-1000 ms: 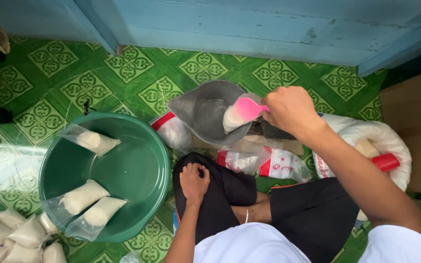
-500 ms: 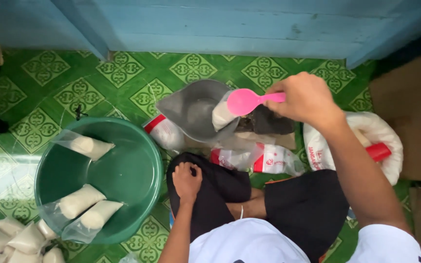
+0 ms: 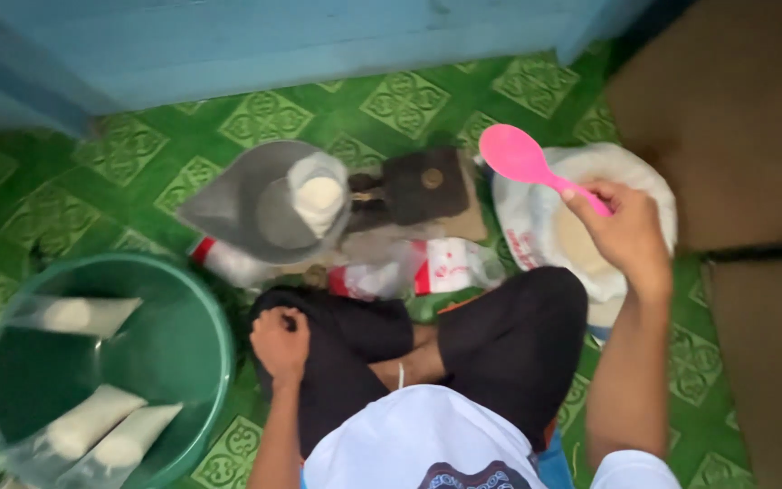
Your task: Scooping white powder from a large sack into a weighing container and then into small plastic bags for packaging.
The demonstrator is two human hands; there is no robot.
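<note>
Right hand (image 3: 624, 228): fingers clamped on the handle of a pink spoon (image 3: 522, 158), its bowl raised just above the rim of the white sack (image 3: 644, 195). Left hand (image 3: 280, 341): fingers curled together, resting on the black-trousered knee, well left of the sack. A grey scale pan (image 3: 237, 199) holding a filled clear bag (image 3: 319, 197) stands left of the sack; a green basin (image 3: 183, 335) with filled bags lies farther left.

Open green tile floor (image 3: 119, 172) lies between blue wall (image 3: 228, 45) and grey scale pan (image 3: 255, 199), free to pass. Pan, black scale body (image 3: 423, 186) and plastic packets (image 3: 409, 267) crowd the strip before the knees. White sack (image 3: 631, 181) and brown carton (image 3: 753, 118) block right; green basin (image 3: 192, 326) blocks left.
</note>
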